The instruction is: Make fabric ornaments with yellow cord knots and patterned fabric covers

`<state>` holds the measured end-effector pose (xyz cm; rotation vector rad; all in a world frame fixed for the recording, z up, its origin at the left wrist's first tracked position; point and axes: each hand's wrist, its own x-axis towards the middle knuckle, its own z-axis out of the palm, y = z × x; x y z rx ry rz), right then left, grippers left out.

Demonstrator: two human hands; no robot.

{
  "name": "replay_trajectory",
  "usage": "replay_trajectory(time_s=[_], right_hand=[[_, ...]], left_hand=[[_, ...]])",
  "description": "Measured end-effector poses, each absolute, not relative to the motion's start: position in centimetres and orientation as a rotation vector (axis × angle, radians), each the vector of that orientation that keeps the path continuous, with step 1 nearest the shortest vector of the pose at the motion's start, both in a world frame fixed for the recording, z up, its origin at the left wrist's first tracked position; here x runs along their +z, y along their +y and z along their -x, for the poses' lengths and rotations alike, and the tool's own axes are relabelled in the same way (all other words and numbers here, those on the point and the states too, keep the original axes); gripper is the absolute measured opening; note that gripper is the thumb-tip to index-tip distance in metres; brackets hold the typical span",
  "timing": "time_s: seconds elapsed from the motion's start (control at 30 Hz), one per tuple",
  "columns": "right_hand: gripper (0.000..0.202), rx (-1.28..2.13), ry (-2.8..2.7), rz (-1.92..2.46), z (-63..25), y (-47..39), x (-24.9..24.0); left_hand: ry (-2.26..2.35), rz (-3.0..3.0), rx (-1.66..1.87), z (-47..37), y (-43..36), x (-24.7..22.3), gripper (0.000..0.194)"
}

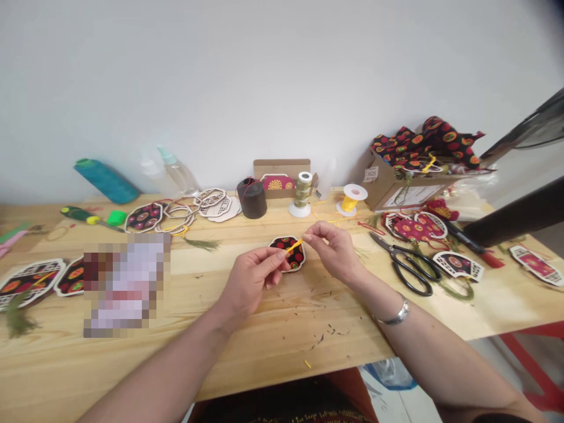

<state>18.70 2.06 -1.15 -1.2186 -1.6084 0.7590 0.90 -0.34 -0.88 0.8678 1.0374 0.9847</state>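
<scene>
A person's left hand point(253, 276) and right hand point(332, 249) are pinching a yellow knotted cord point(295, 246) (black patterned fabric ornament point(296, 254) beneath).

Over the bench point(185, 352), the left hand point(255, 276) and the right hand point(332, 247) pinch a yellow cord point(294, 247) between them, at a patterned fabric ornament point(296, 258) with a pale, scalloped edge. The right wrist wears a silver bracelet point(398, 312). Black-handled scissors point(408, 264) lie open to the right, near a fan-shaped ornament point(458, 265). Along the far side stand a black thread cone point(254, 200), a spool of greenish thread point(302, 197) and a spool of yellow cord point(349, 202). Far left, a teal thread cone point(106, 181) lies on its side (something nearer is pixelated).
</scene>
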Motion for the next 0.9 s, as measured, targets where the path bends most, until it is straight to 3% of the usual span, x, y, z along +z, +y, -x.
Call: replay_trajectory(time_s=[0.17, 0.33, 0.43, 0.9], right_hand=[[0.016, 0.905, -1.591, 0.957, -17.7, -0.8, 1.6], [0.011, 1.23, -1.737, 0.545, -16.0, -4.8, 6.8], [0.019, 1.436, -1.763, 0.421, -15.8, -5.9, 8.6], [0.04, 1.516, -1.953, 0.184, -17.1, -4.9, 8.0]], left_hand=[[1.033, -0.714, 1.018, -0.8, -0.2, -0.4, 0.043], [1.041, -0.705, 1.01, -0.7, -0.1, -0.3, 0.042], [1.041, -0.716, 1.01, -0.8, -0.1, -0.4, 0.044], [1.003, -0.742, 1.014, -0.6, 0.1, -1.4, 0.035]])
